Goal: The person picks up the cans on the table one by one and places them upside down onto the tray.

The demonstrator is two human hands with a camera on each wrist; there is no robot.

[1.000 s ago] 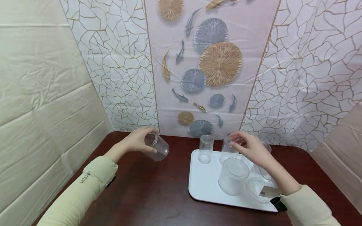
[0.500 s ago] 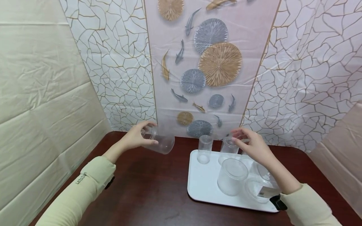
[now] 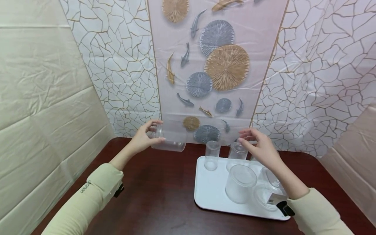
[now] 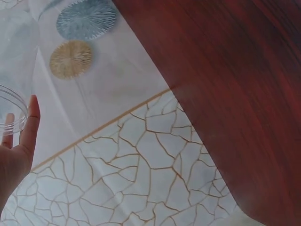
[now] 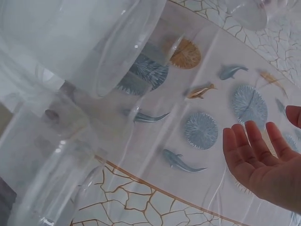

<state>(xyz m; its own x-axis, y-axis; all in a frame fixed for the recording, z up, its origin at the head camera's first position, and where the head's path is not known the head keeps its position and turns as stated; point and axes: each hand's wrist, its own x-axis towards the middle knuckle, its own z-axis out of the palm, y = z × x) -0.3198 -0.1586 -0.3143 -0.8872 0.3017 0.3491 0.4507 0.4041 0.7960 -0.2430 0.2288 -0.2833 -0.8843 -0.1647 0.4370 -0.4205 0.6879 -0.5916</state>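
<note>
My left hand (image 3: 140, 141) grips a clear jar (image 3: 173, 136) by its ridged mouth end. The jar lies nearly level above the table, its base pointing right. At the left edge of the left wrist view, thumb and fingers hold the ringed rim of the same jar (image 4: 16, 52). My right hand (image 3: 260, 148) hovers over the back of a white tray (image 3: 207, 195), fingers loosely bent and nothing between them. Just left of its fingertips stands a clear cylindrical container (image 3: 236, 155). The right wrist view shows that hand (image 5: 268, 165) with relaxed, spread fingers.
More clear containers stand on the tray: a narrow one (image 3: 212, 156) at back left, a wide one (image 3: 241, 185) in front, and a labelled one (image 3: 265, 197) partly behind my right forearm. The dark red tabletop (image 3: 152, 199) stretches left. Patterned cloth (image 3: 202, 65) hangs behind.
My left hand has raised the jar slightly and turned it from tilted downward to nearly level. My right hand stays almost in place, rising a little.
</note>
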